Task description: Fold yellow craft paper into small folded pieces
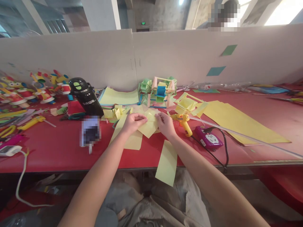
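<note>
Between my two hands is a piece of thin yellow paper (149,128), its lower corner pointing toward me. My left hand (134,122) pinches its left side with thumb and fingers. At the right side, my right hand (165,123) is closed on the paper's edge. Pale yellow sheets (133,141) lie under and beside my left hand. Another yellow strip (167,164) hangs over the table's front edge below my right wrist. Just right of my right hand rests a yellow glue gun (184,122). Folded yellow paper pieces (115,113) sit behind my left hand.
A paper-and-stick wheel model (161,93) stands at the back. On the left are a black bottle (86,97), a blurred phone (90,132) and several colourful paper figures (42,90). A purple power socket (208,138) with a black cord and large yellow sheets (239,121) lie right.
</note>
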